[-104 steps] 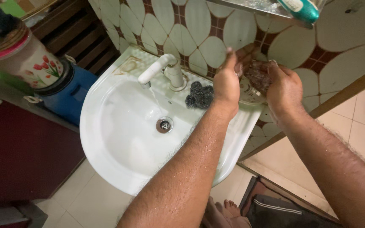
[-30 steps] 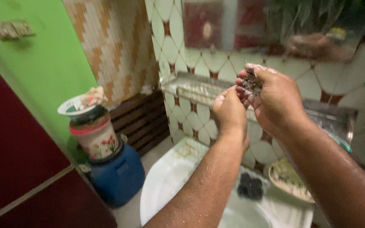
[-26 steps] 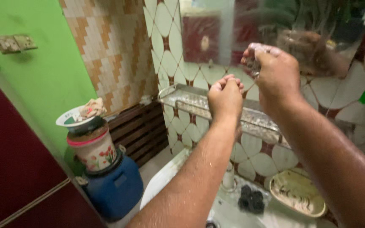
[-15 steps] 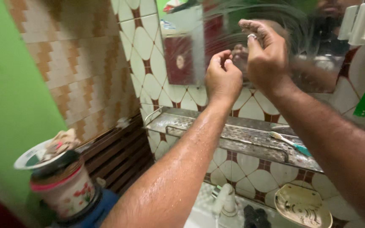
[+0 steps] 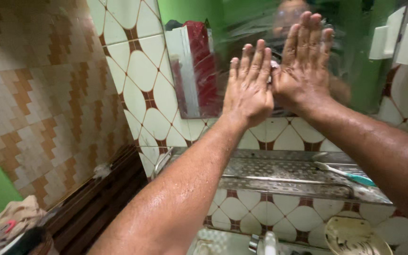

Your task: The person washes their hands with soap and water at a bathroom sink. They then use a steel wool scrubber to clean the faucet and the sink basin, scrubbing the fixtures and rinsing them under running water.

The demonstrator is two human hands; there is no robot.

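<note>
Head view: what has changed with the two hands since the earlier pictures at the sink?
Both hands rose from beside the basin to the mirror. The left hand and right hand, curled around a small dark wad before, are now spread flat, fingers up, against the glass; a pale bit shows between them, too small to identify. The camera tilted up with them. The metal shelf, toothbrush and soap dish stayed in place.

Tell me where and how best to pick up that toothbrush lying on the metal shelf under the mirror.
Grip the toothbrush by its teal handle end, coming from above with the fingers pinching its two long sides. It lies flat on the perforated metal shelf, bristle head pointing left, and a front rail probably blocks a low approach. Both hands, left hand and right hand, are open against the mirror.
</note>
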